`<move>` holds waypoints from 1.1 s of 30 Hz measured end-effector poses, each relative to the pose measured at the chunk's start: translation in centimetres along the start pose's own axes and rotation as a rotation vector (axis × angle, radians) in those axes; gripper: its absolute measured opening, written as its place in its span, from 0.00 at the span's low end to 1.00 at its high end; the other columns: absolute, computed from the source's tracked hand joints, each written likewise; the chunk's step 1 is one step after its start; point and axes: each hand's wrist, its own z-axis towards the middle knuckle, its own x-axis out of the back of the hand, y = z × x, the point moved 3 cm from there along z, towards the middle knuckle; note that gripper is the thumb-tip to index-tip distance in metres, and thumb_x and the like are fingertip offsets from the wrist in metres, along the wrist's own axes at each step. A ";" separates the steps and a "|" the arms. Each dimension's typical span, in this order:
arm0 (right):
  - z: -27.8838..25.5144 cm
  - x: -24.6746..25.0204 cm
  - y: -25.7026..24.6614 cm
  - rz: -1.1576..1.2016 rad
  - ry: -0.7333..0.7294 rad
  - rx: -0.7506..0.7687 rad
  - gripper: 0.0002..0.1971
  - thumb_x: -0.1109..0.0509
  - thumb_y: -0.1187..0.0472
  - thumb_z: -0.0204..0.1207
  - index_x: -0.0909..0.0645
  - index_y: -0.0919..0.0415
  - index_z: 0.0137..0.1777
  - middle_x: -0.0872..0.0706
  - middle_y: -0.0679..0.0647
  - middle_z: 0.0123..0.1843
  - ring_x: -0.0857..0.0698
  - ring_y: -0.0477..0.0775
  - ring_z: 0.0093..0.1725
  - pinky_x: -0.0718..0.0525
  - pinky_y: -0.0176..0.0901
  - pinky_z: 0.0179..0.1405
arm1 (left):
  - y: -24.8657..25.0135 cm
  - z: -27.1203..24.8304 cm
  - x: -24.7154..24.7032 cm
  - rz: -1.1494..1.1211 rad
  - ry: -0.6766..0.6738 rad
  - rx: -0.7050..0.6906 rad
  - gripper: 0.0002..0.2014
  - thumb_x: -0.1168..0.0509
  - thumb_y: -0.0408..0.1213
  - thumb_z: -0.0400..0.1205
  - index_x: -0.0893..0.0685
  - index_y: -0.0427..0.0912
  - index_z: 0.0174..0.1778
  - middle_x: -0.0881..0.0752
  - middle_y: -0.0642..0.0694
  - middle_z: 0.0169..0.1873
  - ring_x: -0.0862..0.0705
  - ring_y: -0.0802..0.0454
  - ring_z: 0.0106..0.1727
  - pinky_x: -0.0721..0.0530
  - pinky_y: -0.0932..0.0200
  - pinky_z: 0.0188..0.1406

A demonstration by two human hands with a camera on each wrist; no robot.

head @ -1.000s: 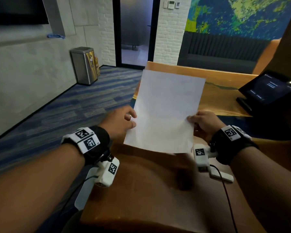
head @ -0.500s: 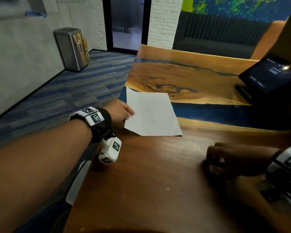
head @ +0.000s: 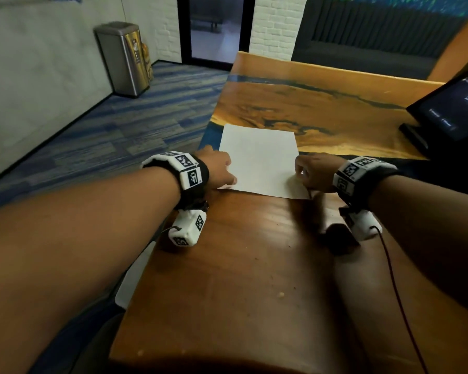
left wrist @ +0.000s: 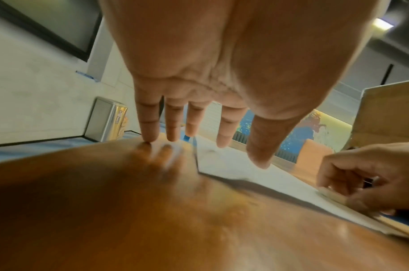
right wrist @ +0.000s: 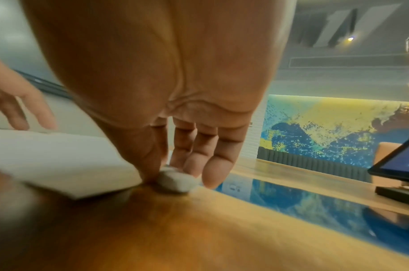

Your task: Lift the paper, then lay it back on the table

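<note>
on one table (head: 227, 265), two hands flank one paper sheet (head: 258, 157).

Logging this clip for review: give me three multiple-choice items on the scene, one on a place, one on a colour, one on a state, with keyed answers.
1. Where does the sheet of paper lie?
A. On the wooden table
B. On the carpet
C. On the tablet screen

2. What colour is the sheet?
A. Blue
B. White
C. Yellow

3. What is the right hand doing?
A. Hanging off the table
B. Lying flat, palm up
C. Pinching the sheet's near right corner

Answers: 1 A, the head view shows the sheet flat on the tabletop. 2 B, it is plain white there. 3 C, the right wrist view shows thumb and fingers closed on the curled corner, while the left hand has straight fingers.
</note>
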 end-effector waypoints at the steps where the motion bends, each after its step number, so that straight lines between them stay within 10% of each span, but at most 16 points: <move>1: 0.0 -0.2 0.1 0.007 0.010 -0.010 0.12 0.37 0.49 0.81 0.25 0.53 0.60 0.18 0.54 0.56 0.22 0.57 0.48 0.22 0.47 0.45 | 0.0 -0.2 -0.2 0.022 0.004 0.010 0.31 0.31 0.58 0.82 0.24 0.49 0.79 0.28 0.37 0.75 0.27 0.35 0.75 0.23 0.45 0.71; 7: -6.2 0.7 3.5 0.037 0.110 -0.197 0.11 0.41 0.56 0.81 0.22 0.62 0.45 0.16 0.62 0.49 0.21 0.60 0.43 0.17 0.56 0.48 | 2.3 -5.3 -1.5 0.174 0.009 -0.264 0.34 0.38 0.66 0.84 0.30 0.54 0.84 0.34 0.45 0.83 0.32 0.41 0.81 0.25 0.39 0.76; 12: -15.4 -3.1 -1.7 0.035 -0.300 -0.151 0.37 0.52 0.23 0.72 0.34 0.45 0.74 0.34 0.57 0.78 0.31 0.61 0.74 0.27 0.63 0.72 | 3.1 -12.5 -4.7 0.273 -0.375 -0.319 0.51 0.48 0.78 0.78 0.54 0.53 0.91 0.62 0.48 0.90 0.58 0.42 0.90 0.47 0.34 0.87; 15: -20.1 -2.8 -9.8 0.142 -0.290 0.173 0.41 0.54 0.24 0.74 0.51 0.44 0.84 0.53 0.49 0.86 0.49 0.57 0.84 0.37 0.64 0.79 | 4.6 -15.5 -4.3 0.153 -0.508 -0.513 0.35 0.45 0.70 0.83 0.27 0.53 0.83 0.35 0.47 0.86 0.37 0.46 0.86 0.35 0.38 0.84; 17: -21.4 0.0 -12.3 0.344 -0.285 0.374 0.30 0.47 0.32 0.79 0.37 0.41 0.80 0.32 0.39 0.77 0.31 0.35 0.72 0.27 0.42 0.71 | 5.3 -15.3 -3.2 -0.075 -0.407 -0.567 0.22 0.40 0.61 0.87 0.11 0.49 0.60 0.13 0.48 0.60 0.16 0.50 0.61 0.19 0.45 0.66; 20: -18.3 2.7 -10.3 0.340 -0.052 0.292 0.23 0.38 0.39 0.80 0.29 0.38 0.75 0.21 0.33 0.64 0.23 0.30 0.55 0.27 0.26 0.58 | 4.4 -13.4 -2.1 -0.067 -0.152 -0.502 0.22 0.39 0.58 0.88 0.13 0.47 0.68 0.14 0.45 0.66 0.17 0.47 0.67 0.21 0.47 0.71; 23: -14.3 1.5 -8.9 0.058 -0.167 0.075 0.33 0.49 0.30 0.79 0.43 0.41 0.82 0.38 0.45 0.85 0.31 0.54 0.79 0.31 0.57 0.77 | 3.4 -13.6 -2.7 0.089 -0.320 -0.404 0.31 0.44 0.66 0.85 0.21 0.53 0.78 0.24 0.45 0.80 0.26 0.46 0.79 0.31 0.48 0.80; 26: -14.8 -0.9 -12.3 0.017 -0.318 0.139 0.44 0.54 0.24 0.73 0.56 0.44 0.86 0.57 0.46 0.88 0.53 0.58 0.86 0.45 0.67 0.82 | 1.3 -14.8 -1.9 -0.373 -0.354 -0.381 0.20 0.42 0.63 0.86 0.10 0.55 0.53 0.08 0.58 0.47 0.11 0.63 0.49 0.16 0.62 0.56; 30: -22.6 -0.2 -13.8 0.361 -0.335 0.319 0.38 0.49 0.25 0.75 0.52 0.34 0.84 0.50 0.24 0.82 0.46 0.21 0.77 0.47 0.28 0.78 | -7.6 -13.5 -1.9 -0.780 0.001 -0.203 0.16 0.39 0.52 0.87 0.11 0.48 0.58 0.08 0.50 0.53 0.09 0.52 0.55 0.13 0.60 0.54; 33: -25.8 -0.4 -9.4 0.611 -0.074 0.078 0.30 0.44 0.29 0.77 0.46 0.25 0.79 0.41 0.19 0.78 0.39 0.22 0.75 0.35 0.26 0.68 | -15.6 -10.5 -5.8 -0.899 0.174 0.069 0.09 0.39 0.43 0.91 0.14 0.49 0.56 0.10 0.42 0.57 0.12 0.46 0.51 0.20 0.55 0.45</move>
